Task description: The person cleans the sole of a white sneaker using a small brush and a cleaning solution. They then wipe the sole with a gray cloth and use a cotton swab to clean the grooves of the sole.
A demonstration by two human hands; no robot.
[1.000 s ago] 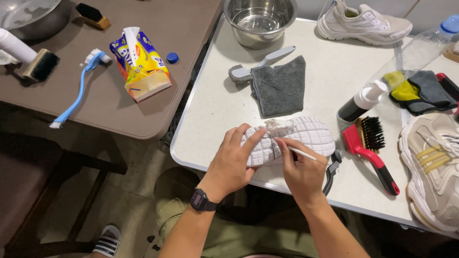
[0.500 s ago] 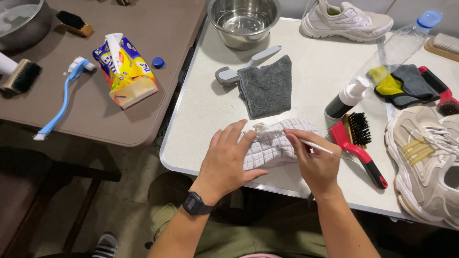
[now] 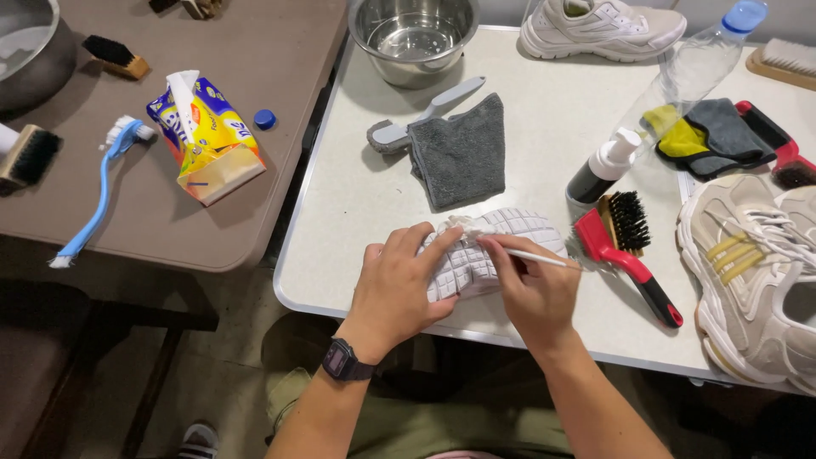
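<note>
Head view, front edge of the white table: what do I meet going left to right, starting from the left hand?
Left hand → white shoe sole → right hand with a thin white stick → red-handled brush → beige sneaker.

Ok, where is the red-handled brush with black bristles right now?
In the head view, the red-handled brush lies on the white table, just right of the right hand and the upturned shoe, below the small spray bottle.
</note>
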